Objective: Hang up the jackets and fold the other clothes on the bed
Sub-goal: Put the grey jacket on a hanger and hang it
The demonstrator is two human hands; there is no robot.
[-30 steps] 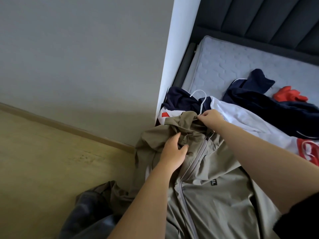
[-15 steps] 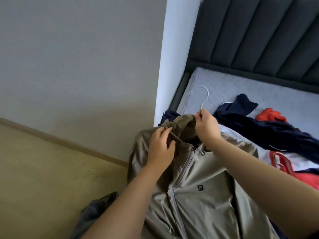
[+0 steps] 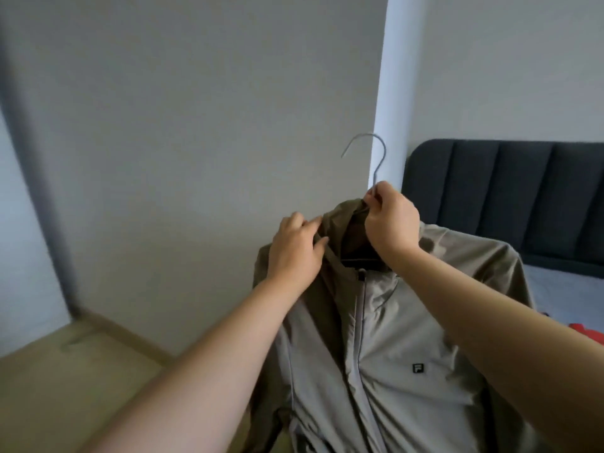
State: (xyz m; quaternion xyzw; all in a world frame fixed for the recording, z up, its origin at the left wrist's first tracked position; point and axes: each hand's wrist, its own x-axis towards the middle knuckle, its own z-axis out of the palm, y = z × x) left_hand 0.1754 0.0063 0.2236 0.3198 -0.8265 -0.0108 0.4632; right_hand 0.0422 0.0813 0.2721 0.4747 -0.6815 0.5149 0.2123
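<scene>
– Wall (image 3: 196, 125), grey, fills the left; the dark headboard (image 3: 523, 197) of the bed (image 3: 562, 289) stands right.
– And the jacket (image 3: 392, 338)?
– Khaki, zip closed, held up in the air before the wall's corner, hung on a hanger (image 3: 379, 171).
– What holds it?
– Left grip (image 3: 295, 253) pinches the collar's fold. Right grip (image 3: 390, 220) is clenched round the hanger's neck, just under the hook.
</scene>
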